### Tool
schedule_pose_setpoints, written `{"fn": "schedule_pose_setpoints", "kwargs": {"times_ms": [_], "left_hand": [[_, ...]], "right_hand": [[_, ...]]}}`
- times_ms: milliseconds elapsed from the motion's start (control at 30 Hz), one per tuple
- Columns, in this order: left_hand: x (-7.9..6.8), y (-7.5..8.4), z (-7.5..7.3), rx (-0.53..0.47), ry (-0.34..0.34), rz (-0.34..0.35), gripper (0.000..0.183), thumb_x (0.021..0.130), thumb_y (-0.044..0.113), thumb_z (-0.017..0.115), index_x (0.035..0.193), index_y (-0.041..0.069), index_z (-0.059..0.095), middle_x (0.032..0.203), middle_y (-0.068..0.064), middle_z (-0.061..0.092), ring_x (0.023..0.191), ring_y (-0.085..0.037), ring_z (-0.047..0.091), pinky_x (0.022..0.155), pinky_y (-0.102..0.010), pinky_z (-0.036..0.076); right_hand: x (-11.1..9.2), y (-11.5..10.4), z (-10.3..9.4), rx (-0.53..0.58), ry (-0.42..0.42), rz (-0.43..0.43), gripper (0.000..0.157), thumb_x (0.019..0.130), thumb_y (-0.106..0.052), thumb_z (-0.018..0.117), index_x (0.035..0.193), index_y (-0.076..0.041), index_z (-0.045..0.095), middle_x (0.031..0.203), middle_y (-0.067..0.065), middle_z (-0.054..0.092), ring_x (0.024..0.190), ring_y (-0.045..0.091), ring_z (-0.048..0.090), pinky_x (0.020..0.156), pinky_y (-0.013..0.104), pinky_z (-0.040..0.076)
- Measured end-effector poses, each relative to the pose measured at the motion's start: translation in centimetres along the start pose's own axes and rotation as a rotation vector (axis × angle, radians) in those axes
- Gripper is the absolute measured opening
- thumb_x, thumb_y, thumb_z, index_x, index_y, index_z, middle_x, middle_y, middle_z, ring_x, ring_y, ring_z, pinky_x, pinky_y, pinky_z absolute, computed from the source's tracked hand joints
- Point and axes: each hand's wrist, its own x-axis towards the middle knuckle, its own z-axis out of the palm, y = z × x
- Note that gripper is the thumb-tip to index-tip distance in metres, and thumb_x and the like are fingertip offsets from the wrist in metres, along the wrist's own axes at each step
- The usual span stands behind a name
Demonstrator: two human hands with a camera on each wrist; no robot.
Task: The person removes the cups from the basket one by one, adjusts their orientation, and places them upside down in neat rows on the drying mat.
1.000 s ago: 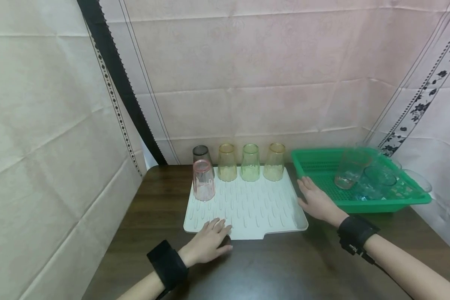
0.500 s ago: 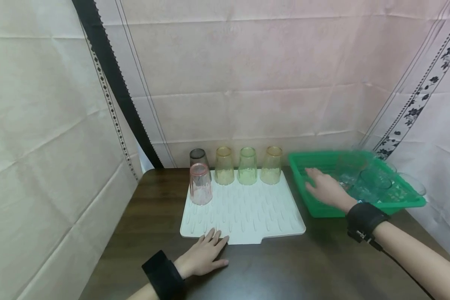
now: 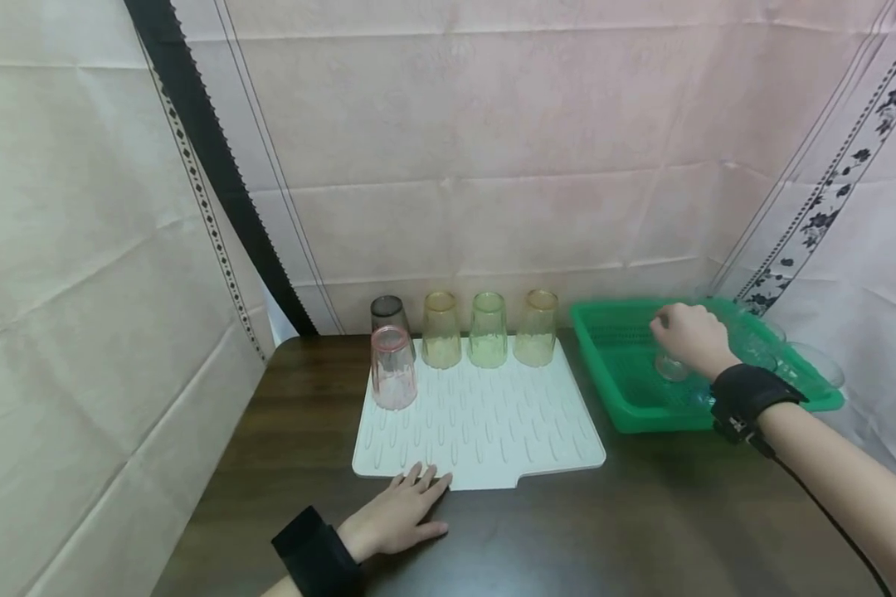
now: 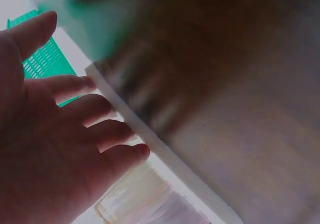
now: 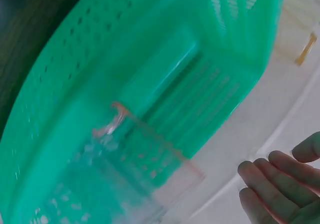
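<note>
Well, pale cloth [image 3: 448, 124] hangs behind the white mat [image 3: 485, 423], which lies on the dark wooden table [image 3: 508, 547]. Right of the mat sits the green basket [image 3: 664, 420]. My left hand [image 3: 396, 518] is spread at the mat's near edge; only the left wrist view shows its palm. My right hand [image 3: 693, 340] hangs over the basket, farther from the mat than half a second ago, above a clear glass [image 3: 672, 367]. The head view gives just its back, while the right wrist view shows the fingers loosely bent, thumb apart, near a pink-tinged glass [image 5: 165, 159]; whether they touch any glass I can't tell. Along the mat's far edge stand a grey glass [image 3: 388, 311], an amber glass [image 3: 441, 332], a green glass [image 3: 489, 332] and another amber glass [image 3: 536, 327], with a pink glass [image 3: 393, 369] on the mat's left side.
</note>
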Motion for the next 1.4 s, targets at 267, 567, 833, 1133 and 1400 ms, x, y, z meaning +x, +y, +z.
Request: {"fn": "schedule_pose_setpoints", "kwargs": {"times_ms": [267,567,833,1133,1400], "left_hand": [[0.0,0.0,-0.1,-0.024,-0.014,-0.012,0.063,0.095,0.046,0.055,0.149,0.016,0.039,0.151,-0.018,0.04,0.142,-0.04,0.032,0.113,-0.051,0.033],[0.4,0.7,-0.4,-0.004,-0.014,-0.028,0.06,0.094,0.043,0.059,0.145,0.016,0.045,0.147,-0.017,0.046,0.14,-0.038,0.038,0.111,-0.049,0.037],[0.5,0.5,-0.6,-0.018,-0.02,-0.007,0.057,0.094,0.042,0.06,0.144,0.019,0.047,0.147,-0.014,0.047,0.139,-0.035,0.041,0.11,-0.044,0.038],[0.7,0.0,-0.9,-0.021,0.012,-0.015,0.054,0.094,0.04,0.06,0.143,0.02,0.049,0.146,-0.014,0.049,0.137,-0.034,0.043,0.108,-0.045,0.041],[0.7,-0.2,-1.1,-0.028,0.021,-0.013,0.053,0.094,0.039,0.06,0.143,0.02,0.049,0.146,-0.013,0.049,0.137,-0.033,0.043,0.108,-0.044,0.04]], "right_hand": [[2.3,3.5,-0.8,-0.042,0.042,0.055,0.034,0.093,-0.019,0.046,0.06,-0.011,0.039,0.051,-0.004,0.031,0.046,0.016,0.029,0.042,0.029,0.023],[3.6,5.8,-2.0,-0.071,-0.055,0.154,0.037,0.093,-0.03,0.053,0.068,-0.003,0.048,0.057,0.006,0.044,0.053,0.024,0.044,0.047,0.035,0.034],[3.5,7.5,-1.7,-0.15,-0.169,0.229,0.061,0.092,-0.036,0.056,0.104,0.022,0.045,0.098,0.045,0.047,0.088,0.058,0.049,0.08,0.069,0.039],[4.7,8.3,-0.6,-0.112,-0.241,0.237,0.099,0.092,-0.053,0.054,0.136,0.027,0.016,0.12,0.057,0.025,0.106,0.072,0.03,0.091,0.078,0.028],[5.4,8.8,0.6,-0.115,-0.228,0.215,0.112,0.085,-0.068,0.055,0.134,0.027,0.021,0.119,0.056,0.028,0.106,0.072,0.029,0.09,0.079,0.025]]}}
